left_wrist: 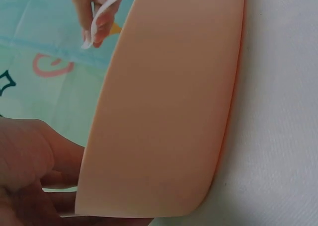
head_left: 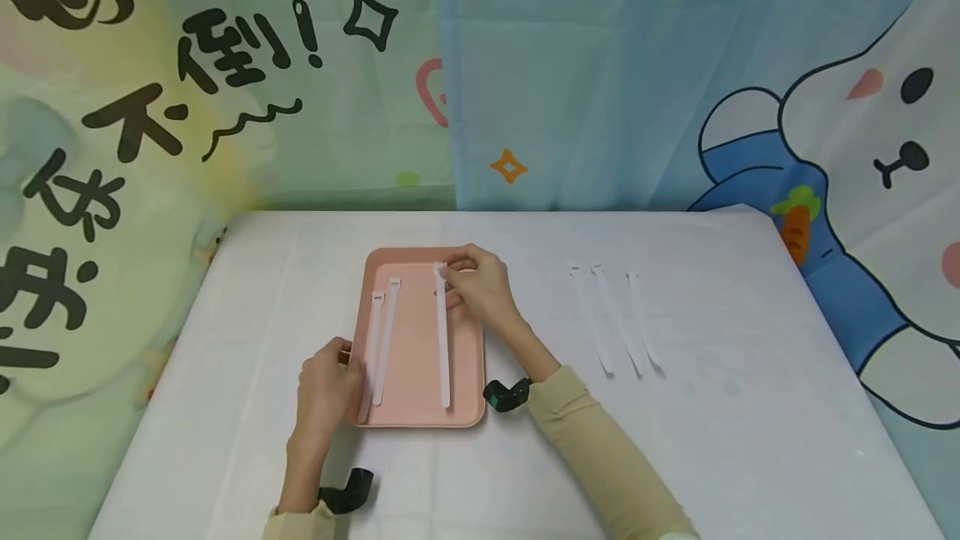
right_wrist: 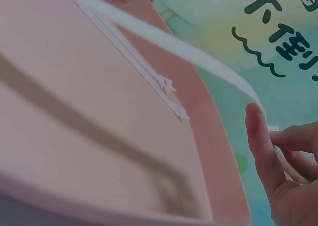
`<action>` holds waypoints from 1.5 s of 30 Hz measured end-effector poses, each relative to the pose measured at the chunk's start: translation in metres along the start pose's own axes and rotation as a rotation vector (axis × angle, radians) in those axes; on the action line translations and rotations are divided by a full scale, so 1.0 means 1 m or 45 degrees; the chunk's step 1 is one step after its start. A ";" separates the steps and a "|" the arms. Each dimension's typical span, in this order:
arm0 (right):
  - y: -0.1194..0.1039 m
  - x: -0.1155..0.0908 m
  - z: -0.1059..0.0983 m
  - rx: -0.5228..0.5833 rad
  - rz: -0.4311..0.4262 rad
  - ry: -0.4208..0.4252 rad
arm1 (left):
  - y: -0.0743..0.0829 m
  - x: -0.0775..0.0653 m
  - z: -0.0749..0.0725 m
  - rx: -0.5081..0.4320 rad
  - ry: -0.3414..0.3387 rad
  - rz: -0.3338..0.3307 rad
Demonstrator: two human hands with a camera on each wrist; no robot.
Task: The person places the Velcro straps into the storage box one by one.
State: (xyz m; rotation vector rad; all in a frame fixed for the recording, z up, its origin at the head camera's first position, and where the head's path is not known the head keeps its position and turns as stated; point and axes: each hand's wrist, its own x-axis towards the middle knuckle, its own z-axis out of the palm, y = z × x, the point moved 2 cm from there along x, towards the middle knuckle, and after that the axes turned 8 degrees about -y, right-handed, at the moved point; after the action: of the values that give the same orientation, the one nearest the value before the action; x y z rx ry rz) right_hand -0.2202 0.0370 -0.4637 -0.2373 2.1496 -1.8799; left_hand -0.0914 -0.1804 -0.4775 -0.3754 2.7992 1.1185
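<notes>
Closest to the head cam: tan R sleeve [head_left: 615,457], w/ R hand [head_left: 483,286] over the far part of the pink tray [head_left: 416,373]. Its thumb & fingers are together, clamped on one end of a white strip [head_left: 443,340]; the rest runs from that hand twd the tray's near edge. R-wrist view shows a shadow [right_wrist: 94,124] apart from it on the tray floor, so I read the held end as raised; can't tell if the near end touches. L hand [head_left: 327,386] is clamped on the tray's edge, prob. steadying it. Btwn the hands, two strips [head_left: 387,342] lie side by side in the tray. Right of R hand, three more strips [head_left: 618,322] lie on the tabletop [head_left: 712,457].

Step in hand, I'd say: laying a third strip, not yet released. Next move, imo, calls for lowering R hand till it's flat beside the pair, then parting fingers gently; it bends, so could spring askew.
</notes>
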 end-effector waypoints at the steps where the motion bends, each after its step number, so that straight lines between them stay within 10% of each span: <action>1: 0.000 0.001 0.002 -0.007 0.007 -0.004 | 0.000 0.000 0.000 -0.001 0.003 -0.003; 45: 0.029 0.026 0.058 -0.154 0.164 -0.228 | -0.004 0.004 -0.006 -0.026 -0.008 0.041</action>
State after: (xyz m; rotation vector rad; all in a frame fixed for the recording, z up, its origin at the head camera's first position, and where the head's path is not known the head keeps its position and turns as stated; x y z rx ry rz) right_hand -0.2250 -0.0217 -0.5021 -0.2733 2.1056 -1.5980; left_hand -0.0939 -0.1886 -0.4764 -0.3292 2.8002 1.1531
